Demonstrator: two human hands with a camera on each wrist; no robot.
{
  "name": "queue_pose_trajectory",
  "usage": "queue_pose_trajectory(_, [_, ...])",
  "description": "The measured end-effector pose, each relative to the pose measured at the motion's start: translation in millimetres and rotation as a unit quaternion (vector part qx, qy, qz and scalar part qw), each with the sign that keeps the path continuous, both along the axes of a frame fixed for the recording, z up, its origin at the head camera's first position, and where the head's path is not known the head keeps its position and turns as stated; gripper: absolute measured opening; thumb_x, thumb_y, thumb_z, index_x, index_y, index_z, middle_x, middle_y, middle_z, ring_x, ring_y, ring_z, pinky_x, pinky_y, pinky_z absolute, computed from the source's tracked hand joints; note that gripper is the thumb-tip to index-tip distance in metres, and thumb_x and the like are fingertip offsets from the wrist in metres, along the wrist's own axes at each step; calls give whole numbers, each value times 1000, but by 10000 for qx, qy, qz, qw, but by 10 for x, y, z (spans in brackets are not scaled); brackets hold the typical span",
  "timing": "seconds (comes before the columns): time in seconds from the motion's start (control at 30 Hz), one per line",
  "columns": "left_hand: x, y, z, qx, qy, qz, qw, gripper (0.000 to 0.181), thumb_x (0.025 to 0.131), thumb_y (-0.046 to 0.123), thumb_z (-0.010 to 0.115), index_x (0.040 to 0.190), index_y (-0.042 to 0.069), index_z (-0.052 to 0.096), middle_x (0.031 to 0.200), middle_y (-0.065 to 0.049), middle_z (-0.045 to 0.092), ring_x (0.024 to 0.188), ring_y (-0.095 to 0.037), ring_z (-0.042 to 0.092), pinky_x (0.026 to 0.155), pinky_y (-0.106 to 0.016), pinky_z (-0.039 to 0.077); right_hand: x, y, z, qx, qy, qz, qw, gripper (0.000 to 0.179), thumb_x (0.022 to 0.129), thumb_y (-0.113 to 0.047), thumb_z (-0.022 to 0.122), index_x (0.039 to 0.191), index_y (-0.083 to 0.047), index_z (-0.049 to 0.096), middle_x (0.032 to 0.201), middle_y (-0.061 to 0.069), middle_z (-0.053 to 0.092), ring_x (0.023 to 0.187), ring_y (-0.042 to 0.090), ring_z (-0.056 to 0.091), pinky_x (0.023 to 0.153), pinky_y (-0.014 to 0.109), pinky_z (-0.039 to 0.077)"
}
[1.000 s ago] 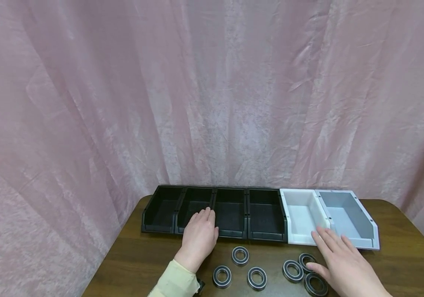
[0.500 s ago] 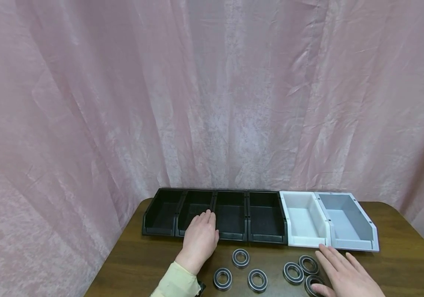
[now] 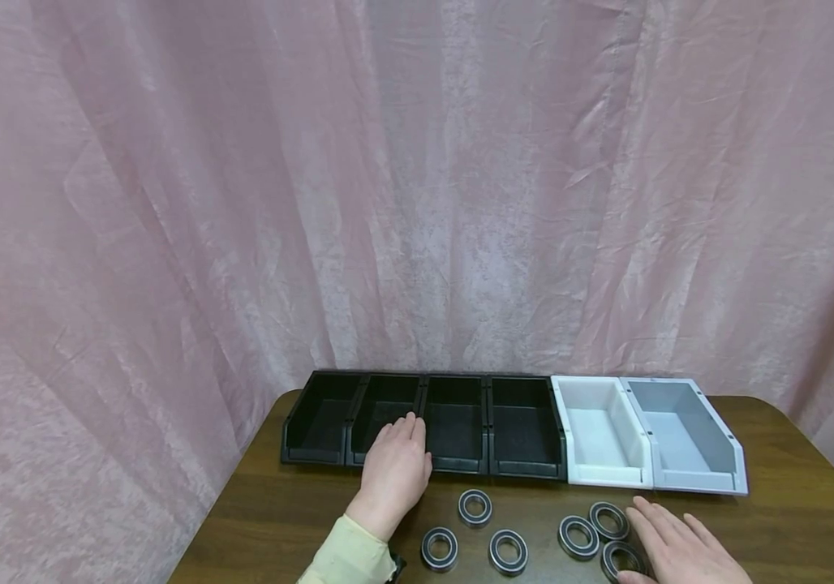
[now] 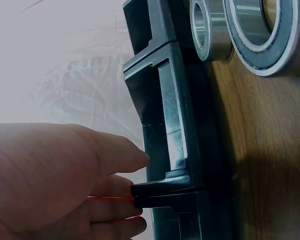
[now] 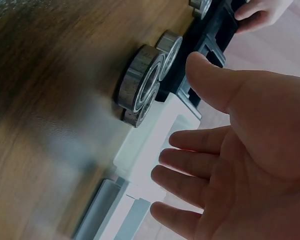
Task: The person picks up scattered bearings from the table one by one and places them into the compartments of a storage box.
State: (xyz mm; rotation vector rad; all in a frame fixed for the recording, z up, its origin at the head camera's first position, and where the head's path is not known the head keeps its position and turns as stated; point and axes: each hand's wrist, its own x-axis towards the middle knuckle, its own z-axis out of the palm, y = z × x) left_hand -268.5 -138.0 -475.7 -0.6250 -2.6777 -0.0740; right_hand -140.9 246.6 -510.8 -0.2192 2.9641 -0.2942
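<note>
My left hand [image 3: 397, 472] lies with fingers extended over the front edge of the black bins [image 3: 453, 422]. In the left wrist view its fingertips are right at the divider between two of them, and nothing is in its grasp. My right hand [image 3: 682, 545] hovers palm down beside a cluster of three ball bearings, its fingers loosely straight and holding nothing. The cluster is a left bearing [image 3: 578, 556], an upper bearing [image 3: 609, 508] and a lower bearing [image 3: 609, 560], the last partly behind my thumb. Three more bearings [image 3: 475, 523] lie spaced apart between the hands.
To the right of the black bins, in the same row, stand a white bin [image 3: 610, 475] and a grey bin [image 3: 702, 480]. The row sits at the back of a wooden table [image 3: 242, 519]. A pink curtain [image 3: 417, 203] hangs close behind it.
My right hand has drawn back from the white and grey bins toward the near edge, uncovering more of the bearing cluster. The left hand stays in place; the view has tipped slightly.
</note>
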Motion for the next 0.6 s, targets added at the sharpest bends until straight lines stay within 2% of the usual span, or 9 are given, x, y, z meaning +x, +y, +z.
queue_pose_trajectory(0.23, [6,-12,11,14,43,-14,10000,53,97,23,85,138,-7,71,144,-24,69,133,-36,69,114,-50,53,6,26,-57,40,29,-27,10000,87,93,-72,73,139,1,65,150,27,60,139,53,55,112,81,36])
queue_pose_trajectory(0.43, [22,-12,28,32,42,3,10000,52,97,22,85,138,-7,71,145,-24,69,133,-35,69,114,-50,53,23,50,-127,147,269,40,9995,79,93,-71,73,131,-2,67,145,25,63,135,51,58,110,79,40])
queue_pose_trajectory(0.6, [4,-6,18,8,42,5,10000,53,97,23,85,139,-6,71,145,-23,69,134,-36,68,115,-50,53,5,44,-130,7,58,-36,10000,77,93,-70,75,129,-2,68,146,26,62,136,51,58,110,80,39])
